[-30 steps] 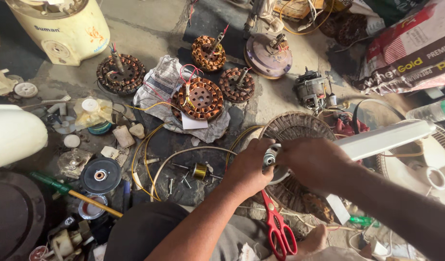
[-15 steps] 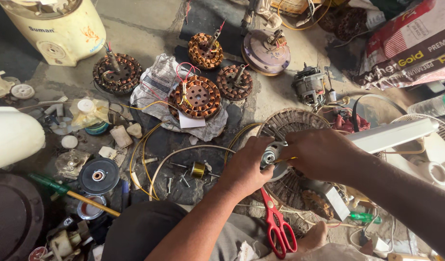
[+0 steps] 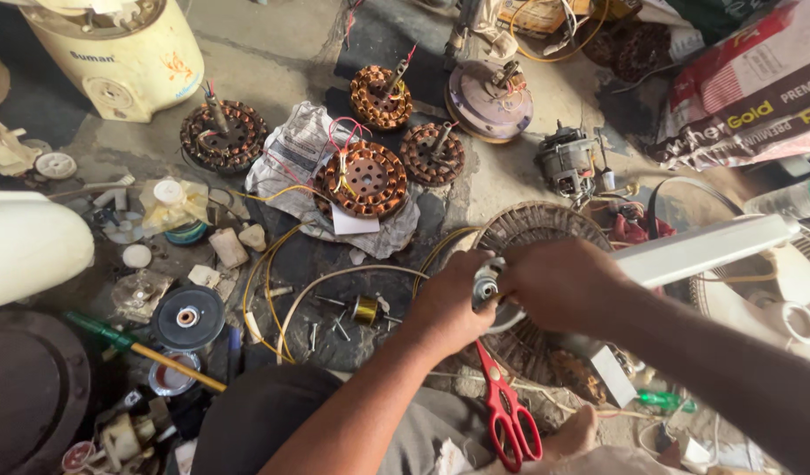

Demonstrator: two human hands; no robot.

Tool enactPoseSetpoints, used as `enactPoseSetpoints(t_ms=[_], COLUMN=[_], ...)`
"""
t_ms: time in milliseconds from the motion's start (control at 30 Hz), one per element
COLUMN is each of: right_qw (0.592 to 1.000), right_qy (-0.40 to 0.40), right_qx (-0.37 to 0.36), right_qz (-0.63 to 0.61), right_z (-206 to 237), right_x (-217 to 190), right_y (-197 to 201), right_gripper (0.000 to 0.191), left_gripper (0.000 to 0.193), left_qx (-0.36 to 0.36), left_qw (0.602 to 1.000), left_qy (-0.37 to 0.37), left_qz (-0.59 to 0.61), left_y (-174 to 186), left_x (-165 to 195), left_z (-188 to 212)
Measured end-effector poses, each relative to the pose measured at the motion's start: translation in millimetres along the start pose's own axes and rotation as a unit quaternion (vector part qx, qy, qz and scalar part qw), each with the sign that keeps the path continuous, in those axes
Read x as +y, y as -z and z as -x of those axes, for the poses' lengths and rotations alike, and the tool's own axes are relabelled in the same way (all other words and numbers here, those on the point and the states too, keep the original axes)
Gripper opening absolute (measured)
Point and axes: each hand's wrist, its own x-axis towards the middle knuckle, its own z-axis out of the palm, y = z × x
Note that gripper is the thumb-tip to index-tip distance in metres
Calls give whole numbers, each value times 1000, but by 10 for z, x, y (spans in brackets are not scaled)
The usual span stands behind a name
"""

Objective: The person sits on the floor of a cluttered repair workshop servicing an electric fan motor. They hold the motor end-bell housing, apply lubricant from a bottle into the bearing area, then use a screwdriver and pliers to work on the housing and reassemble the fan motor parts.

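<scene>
Both hands meet over a small metal motor part [image 3: 487, 286], a silvery round piece with a dark bore, held low above the floor just in front of the person's knees. The left hand [image 3: 447, 303] closes its grip around the near side of it, fingers curled and pressed on the metal. The right hand [image 3: 559, 283] wraps over the far side, knuckles up, its fingers folded down out of sight, so I cannot tell whether they pinch the part or something under it. Both forearms come in from the lower edge, the left one rising steeply, the right one lying flatter and crossing from the right.

That part looks stiff, dense for its size and smooth enough to slip, so the rim seems the sounder place to hold it, not the bore. Directly beneath the hands sits a round wound stator [image 3: 538, 230], whose fine copper windings I would judge easy to nick.

Just below the left wrist lie red-handled scissors [image 3: 508, 415] on the floor. To the right of the right hand a white fan blade [image 3: 700, 249] juts away. Beyond the hands, farther off, a copper-wound stator [image 3: 366, 179] rests on crumpled paper, and yellow wire [image 3: 277, 290] loops to the left.
</scene>
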Motion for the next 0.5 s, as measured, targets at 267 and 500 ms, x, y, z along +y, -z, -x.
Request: enactPoseSetpoints(t_ms=[267, 500], right_qw=[989, 953], right_qy=[3, -9], right_qx=[107, 228], right_qz=[-106, -199], right_z=[231, 295], right_x=[258, 120], right_y=[-255, -518], right_gripper=[27, 29], left_gripper=[55, 55], left_qx=[-5, -17], left_qw=[1000, 998], left_qy=[-24, -4], left_qz=[11, 56], left_y=[-50, -23], left_x=[-49, -81], left_z=[8, -38])
